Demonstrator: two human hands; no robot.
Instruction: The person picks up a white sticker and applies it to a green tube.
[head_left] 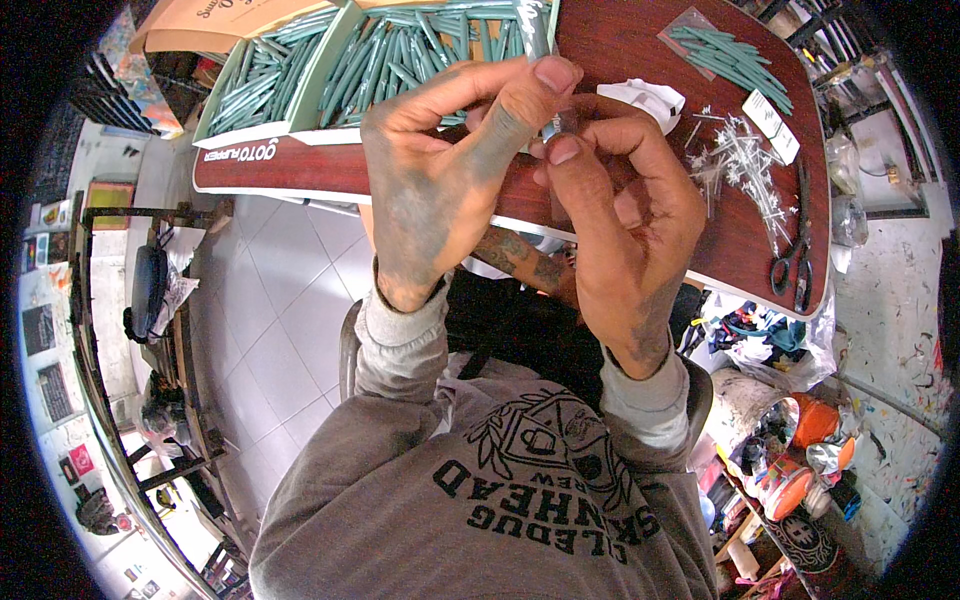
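Observation:
Raised over the table's near edge, both of my hands are closed in pinches. My left hand point(435, 170) grips a slim green pen-like tube point(535, 32) with white marking between thumb and forefinger; its upper end sticks up past the fingertips. Close beside it, my right hand point(625, 195) pinches thumb and forefinger together around the lower end, where a small piece of green shows. What exactly sits in the right fingertips is mostly hidden. Behind my hands, a divided pale-green box point(312, 70) holds many similar green tubes.
On the dark red table point(620, 40) lie a clear bag of green tubes point(730, 62), a crumpled white wrapper point(645, 100), a pile of thin white sticks point(745, 165), a white card point(771, 126) and black-handled scissors point(792, 268). Bags and containers point(760, 400) crowd the right side.

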